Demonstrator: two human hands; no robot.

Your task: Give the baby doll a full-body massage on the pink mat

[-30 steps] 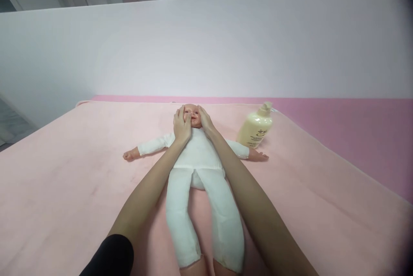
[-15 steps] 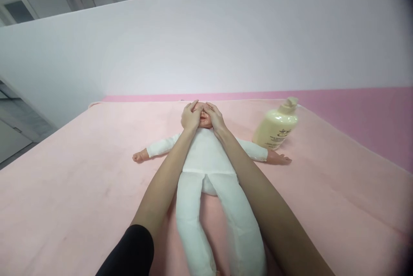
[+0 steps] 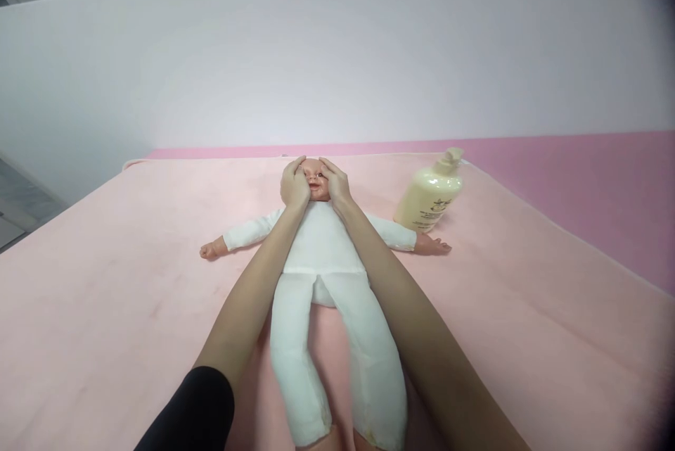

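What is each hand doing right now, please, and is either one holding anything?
Left hand: open, fingers laid on the doll's face, gripping nothing.
Right hand: open, fingers resting on the other side of the face.

Bright even overhead light, soft faint shadows, no glare; wide-angle bowing, dark vignette right corners.
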